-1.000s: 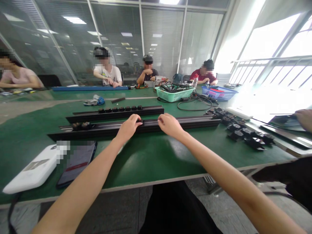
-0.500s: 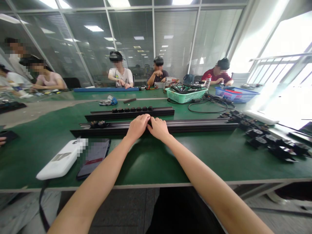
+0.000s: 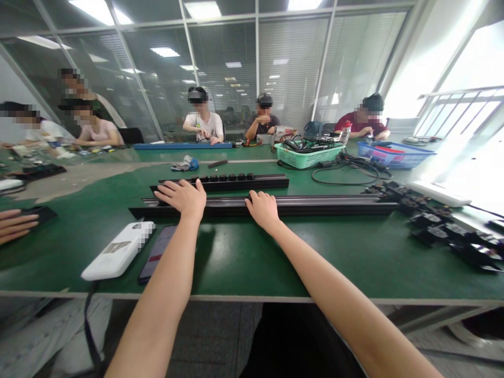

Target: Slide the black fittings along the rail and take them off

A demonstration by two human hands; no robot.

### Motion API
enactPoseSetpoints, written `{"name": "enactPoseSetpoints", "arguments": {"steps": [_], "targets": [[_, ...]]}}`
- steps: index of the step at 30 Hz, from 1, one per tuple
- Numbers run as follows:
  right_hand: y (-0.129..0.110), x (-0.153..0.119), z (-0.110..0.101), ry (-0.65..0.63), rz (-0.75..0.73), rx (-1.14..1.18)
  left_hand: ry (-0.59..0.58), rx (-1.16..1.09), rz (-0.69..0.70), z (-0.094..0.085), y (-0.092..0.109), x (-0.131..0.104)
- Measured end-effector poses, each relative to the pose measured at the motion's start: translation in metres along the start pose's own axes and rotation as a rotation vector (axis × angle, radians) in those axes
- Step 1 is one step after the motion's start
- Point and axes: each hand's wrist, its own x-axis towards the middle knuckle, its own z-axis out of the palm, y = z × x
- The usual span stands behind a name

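A long black rail (image 3: 334, 207) lies across the green table in front of me. My left hand (image 3: 184, 198) is over its left part with the fingers spread, hiding the small black parts there. Near the rail's middle, my right hand (image 3: 263, 209) has its fingers curled round a small black part (image 3: 248, 199), mostly hidden by the fingers. Behind is a shorter black rail (image 3: 252, 184) with a row of several small black parts (image 3: 232, 177) on it.
A white power bank (image 3: 118, 252) and a phone (image 3: 157, 254) lie at the near left. Several black parts (image 3: 437, 231) are heaped at the right. Farther back stand a green basket (image 3: 309, 156) and a blue basket (image 3: 397, 155). Another person's hand (image 3: 16, 226) is at the left edge.
My left hand has moved left, away from my right hand, and its fingers have spread. My right hand stays at the rail's middle. The view has shifted slightly left.
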Motion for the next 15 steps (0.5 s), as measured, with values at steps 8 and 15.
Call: {"name": "enactPoseSetpoints", "arguments": {"steps": [8, 15], "targets": [[-0.001, 0.000, 0.001, -0.004, 0.009, -0.002, -0.135, 0.018, -0.247, 0.016, -0.026, 0.012], [-0.001, 0.001, 0.002, 0.005, 0.006, -0.001, -0.117, -0.025, -0.225, 0.021, -0.027, 0.015]]}}
